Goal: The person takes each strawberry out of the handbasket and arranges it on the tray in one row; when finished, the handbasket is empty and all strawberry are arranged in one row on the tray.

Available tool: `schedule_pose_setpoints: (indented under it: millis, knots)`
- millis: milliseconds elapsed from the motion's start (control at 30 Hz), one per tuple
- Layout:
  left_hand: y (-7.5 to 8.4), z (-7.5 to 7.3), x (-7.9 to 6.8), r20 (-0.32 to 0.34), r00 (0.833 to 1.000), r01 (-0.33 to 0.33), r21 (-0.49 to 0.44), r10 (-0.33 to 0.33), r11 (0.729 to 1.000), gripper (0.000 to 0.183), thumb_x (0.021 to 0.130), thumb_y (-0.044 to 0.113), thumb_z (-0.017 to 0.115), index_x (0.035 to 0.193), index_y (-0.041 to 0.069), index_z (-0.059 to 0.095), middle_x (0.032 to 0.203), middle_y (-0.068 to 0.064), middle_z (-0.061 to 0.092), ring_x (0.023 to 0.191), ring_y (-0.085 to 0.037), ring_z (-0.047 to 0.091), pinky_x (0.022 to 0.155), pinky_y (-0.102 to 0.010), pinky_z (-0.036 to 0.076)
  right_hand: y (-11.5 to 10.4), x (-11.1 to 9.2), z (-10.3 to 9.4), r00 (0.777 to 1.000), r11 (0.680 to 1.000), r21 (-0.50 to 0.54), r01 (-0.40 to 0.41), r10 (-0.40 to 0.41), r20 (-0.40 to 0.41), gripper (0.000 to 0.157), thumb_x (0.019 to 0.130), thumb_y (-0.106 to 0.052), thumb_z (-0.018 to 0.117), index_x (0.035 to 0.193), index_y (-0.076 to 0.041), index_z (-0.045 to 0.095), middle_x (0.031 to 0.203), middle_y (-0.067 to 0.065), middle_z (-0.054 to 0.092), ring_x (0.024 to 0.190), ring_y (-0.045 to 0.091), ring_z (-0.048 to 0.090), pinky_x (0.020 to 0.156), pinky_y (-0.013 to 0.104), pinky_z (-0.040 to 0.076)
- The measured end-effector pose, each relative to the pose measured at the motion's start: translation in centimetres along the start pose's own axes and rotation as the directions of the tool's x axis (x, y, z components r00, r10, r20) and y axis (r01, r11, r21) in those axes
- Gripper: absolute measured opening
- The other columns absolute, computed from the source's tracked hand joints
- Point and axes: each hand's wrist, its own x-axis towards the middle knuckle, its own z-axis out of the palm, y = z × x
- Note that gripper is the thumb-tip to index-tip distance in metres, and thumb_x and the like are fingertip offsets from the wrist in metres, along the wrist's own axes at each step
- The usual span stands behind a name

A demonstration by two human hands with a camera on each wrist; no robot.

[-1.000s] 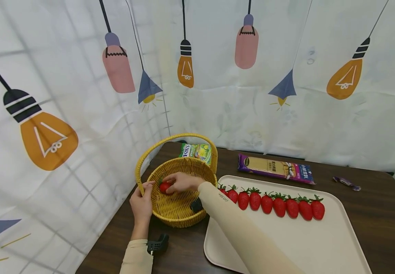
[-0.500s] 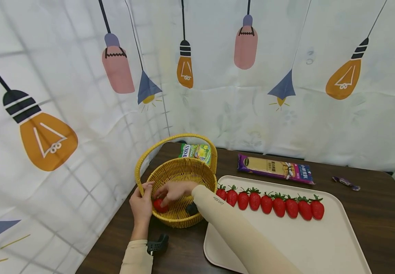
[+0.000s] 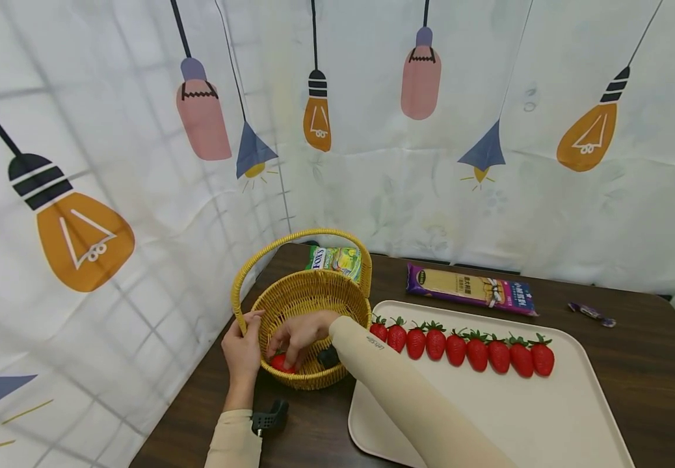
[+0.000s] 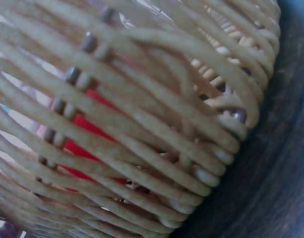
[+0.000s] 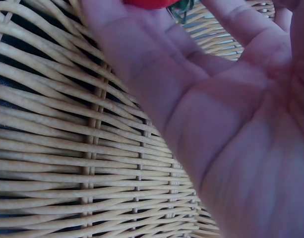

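A yellow woven basket (image 3: pixel 308 377) with a tall arched handle stands at the left of the table. At its left side my left hand (image 3: pixel 242 351) grips the rim beside the foot of the handle. My right hand (image 3: pixel 301 335) reaches down inside, its fingers around a red strawberry (image 3: pixel 281 364) low near the basket's front left wall. In the right wrist view the strawberry (image 5: pixel 149 2) shows only partly, at the fingertips, with some green leaf. Through the weave in the left wrist view, red of the strawberry (image 4: pixel 90 139) is visible behind the basket wall (image 4: pixel 156 124).
Right of the basket lies a beige tray (image 3: pixel 489 416) with a row of several strawberries (image 3: pixel 477 354) along its far side. Behind are a green candy bag (image 3: pixel 337 261), a purple pasta pack (image 3: pixel 471 289) and a small wrapped candy (image 3: pixel 592 314). A curtain (image 3: pixel 372 195) hangs behind.
Inside the basket, my right hand has moved the strawberry toward the front wall and lower down. My left hand stays in place on the rim.
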Motion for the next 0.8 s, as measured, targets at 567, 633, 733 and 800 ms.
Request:
schedule_pose_setpoints:
  millis: [567,633,733,800]
  knots:
    - [-0.1,0.0,0.1,-0.013,1.000,-0.005,-0.013,0.005,1.000,0.025,0.097,0.022,0.063,0.098,0.000,0.074,0.102,-0.014,0.073,0.077,-0.002,0.055,0.069,-0.018,0.040,-0.5,-1.0,-0.4,1.000,0.999,-0.032,0.000,0.000,0.010,0.028,0.085,0.003,0.069,0.111,-0.006,0.068,0.098,0.007,0.066,0.078,0.019,0.065,0.073,0.037,0.057]
    - [-0.2,-0.1,0.0,-0.014,1.000,0.000,-0.013,0.000,1.000,0.024,0.097,0.022,0.062,0.099,0.001,0.074,0.103,-0.016,0.072,0.085,0.000,0.058,0.072,-0.017,0.041,-0.5,-1.0,-0.4,1.000,1.000,-0.029,0.006,-0.006,0.007,0.028,0.085,0.003,0.068,0.112,-0.006,0.069,0.099,0.007,0.066,0.079,0.019,0.065,0.073,0.038,0.057]
    - [-0.1,-0.1,0.0,-0.013,1.000,0.013,-0.013,-0.013,1.000,0.024,0.097,0.022,0.062,0.100,0.002,0.074,0.103,-0.017,0.072,0.089,-0.001,0.058,0.075,-0.018,0.041,-0.4,-0.9,-0.3,1.000,1.000,-0.018,0.014,-0.014,0.014,0.028,0.086,0.005,0.067,0.112,-0.005,0.069,0.100,0.007,0.067,0.079,0.019,0.065,0.073,0.037,0.057]
    - [-0.1,-0.1,-0.1,-0.012,1.000,0.017,-0.007,-0.017,1.000,0.024,0.097,0.022,0.061,0.100,0.003,0.074,0.103,-0.017,0.072,0.089,-0.002,0.058,0.075,-0.019,0.041,-0.4,-0.9,-0.3,0.999,1.000,-0.014,0.021,-0.020,0.027,0.028,0.086,0.006,0.067,0.112,-0.004,0.069,0.100,0.007,0.067,0.078,0.019,0.065,0.073,0.036,0.057]
